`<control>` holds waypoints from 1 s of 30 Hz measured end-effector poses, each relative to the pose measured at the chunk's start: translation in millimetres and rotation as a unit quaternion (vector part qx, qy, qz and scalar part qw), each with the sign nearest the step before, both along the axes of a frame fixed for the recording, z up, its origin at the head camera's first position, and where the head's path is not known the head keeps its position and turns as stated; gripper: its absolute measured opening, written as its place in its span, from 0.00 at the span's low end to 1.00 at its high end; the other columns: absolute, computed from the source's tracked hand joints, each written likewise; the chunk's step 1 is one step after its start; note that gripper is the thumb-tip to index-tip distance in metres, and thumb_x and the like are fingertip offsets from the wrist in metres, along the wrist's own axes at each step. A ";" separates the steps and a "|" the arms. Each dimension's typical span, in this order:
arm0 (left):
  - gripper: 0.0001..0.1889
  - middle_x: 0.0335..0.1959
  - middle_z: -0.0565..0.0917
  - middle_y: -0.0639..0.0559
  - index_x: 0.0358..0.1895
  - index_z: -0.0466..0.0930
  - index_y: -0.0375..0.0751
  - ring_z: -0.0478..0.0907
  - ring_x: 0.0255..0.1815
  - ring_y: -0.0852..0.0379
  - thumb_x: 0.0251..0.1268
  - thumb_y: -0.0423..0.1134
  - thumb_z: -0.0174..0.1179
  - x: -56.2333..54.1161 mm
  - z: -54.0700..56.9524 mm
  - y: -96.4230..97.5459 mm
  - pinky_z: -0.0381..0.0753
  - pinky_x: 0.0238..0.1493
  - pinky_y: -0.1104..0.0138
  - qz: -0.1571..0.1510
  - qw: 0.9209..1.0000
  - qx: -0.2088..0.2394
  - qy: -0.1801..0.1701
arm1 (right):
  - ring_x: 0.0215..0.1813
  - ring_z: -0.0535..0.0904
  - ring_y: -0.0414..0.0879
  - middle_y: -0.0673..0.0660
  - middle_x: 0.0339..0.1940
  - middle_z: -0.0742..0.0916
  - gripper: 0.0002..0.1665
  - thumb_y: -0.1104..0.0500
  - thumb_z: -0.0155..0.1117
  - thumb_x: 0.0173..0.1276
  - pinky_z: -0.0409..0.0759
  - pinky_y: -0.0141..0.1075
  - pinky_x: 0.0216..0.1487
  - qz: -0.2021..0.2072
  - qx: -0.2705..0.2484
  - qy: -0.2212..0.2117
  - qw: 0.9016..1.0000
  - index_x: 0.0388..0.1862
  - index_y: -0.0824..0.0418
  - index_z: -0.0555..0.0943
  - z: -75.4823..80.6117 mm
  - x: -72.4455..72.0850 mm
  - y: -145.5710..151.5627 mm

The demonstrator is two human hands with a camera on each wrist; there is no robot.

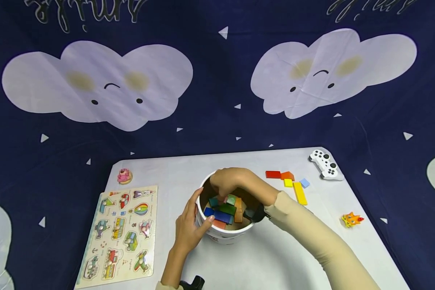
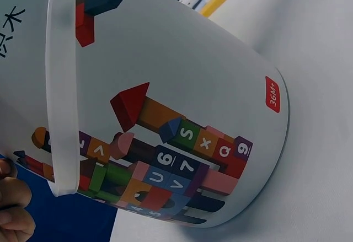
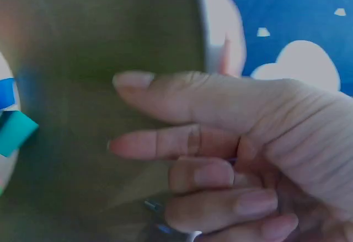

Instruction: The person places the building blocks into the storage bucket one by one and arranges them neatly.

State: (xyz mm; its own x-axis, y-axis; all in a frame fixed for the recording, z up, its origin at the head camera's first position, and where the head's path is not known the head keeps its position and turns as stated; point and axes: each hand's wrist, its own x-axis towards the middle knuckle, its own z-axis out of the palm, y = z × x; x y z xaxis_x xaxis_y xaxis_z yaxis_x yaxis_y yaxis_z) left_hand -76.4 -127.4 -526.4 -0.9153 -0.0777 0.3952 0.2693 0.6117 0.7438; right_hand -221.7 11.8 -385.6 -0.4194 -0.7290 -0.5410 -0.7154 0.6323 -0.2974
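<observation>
A white bucket [image 1: 224, 238] with printed toy-block pictures stands at the middle front of the table. Inside lie several coloured blocks, among them a dark green one [image 1: 227, 208], a blue one [image 1: 222, 216] and an orange one [image 1: 238, 210]. My left hand [image 1: 189, 228] holds the bucket at its near left side, thumb at the rim. Into the bucket from the right reaches my right hand [image 1: 229, 181], its fingers over the blocks. In the right wrist view its thumb and forefinger stretch out with a gap between them, other fingers bent, nothing held.
A wooden picture puzzle board [image 1: 121, 237] lies on the left, with a pink toy [image 1: 124, 176] behind it. Right of the bucket are several loose blocks, including a long yellow one [image 1: 299, 193]. Farther right sit a white game controller [image 1: 325, 164] and an orange toy [image 1: 351, 219].
</observation>
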 end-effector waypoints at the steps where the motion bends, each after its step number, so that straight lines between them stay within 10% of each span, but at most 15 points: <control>1: 0.42 0.57 0.78 0.51 0.76 0.60 0.63 0.70 0.27 0.57 0.52 0.57 0.59 0.2 0.1 0.3 0.68 0.27 0.68 0.000 1.000 0.001 -0.001 | 0.30 0.78 0.40 0.47 0.26 0.86 0.09 0.54 0.78 0.53 0.77 0.34 0.35 0.000 -0.009 0.006 1.000 0.29 0.56 0.87 6.9 0.8 5.2; 6: 0.42 0.59 0.78 0.50 0.75 0.60 0.62 0.67 0.26 0.61 0.52 0.57 0.59 0.4 0.4 0.3 0.66 0.26 0.68 0.001 1.000 -0.001 -0.001 | 0.34 0.77 0.42 0.49 0.31 0.85 0.20 0.48 0.77 0.54 0.77 0.37 0.38 -0.010 -0.070 0.034 0.997 0.42 0.58 0.87 31.0 -2.3 39.6; 13: 0.41 0.66 0.76 0.49 0.75 0.61 0.62 0.76 0.33 0.49 0.52 0.57 0.59 -0.5 0.1 1.9 0.71 0.29 0.65 0.007 1.000 0.007 0.007 | 0.24 0.67 0.40 0.47 0.20 0.73 0.22 0.52 0.77 0.55 0.67 0.34 0.30 -0.103 -0.184 0.033 0.977 0.47 0.60 0.86 23.1 -18.8 98.1; 30: 0.42 0.69 0.74 0.50 0.75 0.61 0.60 0.80 0.46 0.51 0.52 0.54 0.60 -0.6 -0.7 2.6 0.81 0.40 0.52 0.001 1.000 0.004 0.007 | 0.27 0.71 0.47 0.55 0.26 0.79 0.21 0.51 0.73 0.57 0.67 0.37 0.28 -0.366 -0.170 0.125 0.906 0.42 0.66 0.86 -96.6 -33.6 248.8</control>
State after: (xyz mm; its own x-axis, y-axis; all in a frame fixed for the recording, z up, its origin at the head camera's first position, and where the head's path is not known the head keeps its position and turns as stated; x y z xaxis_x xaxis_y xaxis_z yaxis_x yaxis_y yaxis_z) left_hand -77.0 -124.8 -527.1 -0.9096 -0.0837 0.4069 0.2778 0.6058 0.7455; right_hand -255.3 260.6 -482.2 -0.9363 -0.3134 -0.1585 -0.2136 0.8663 -0.4515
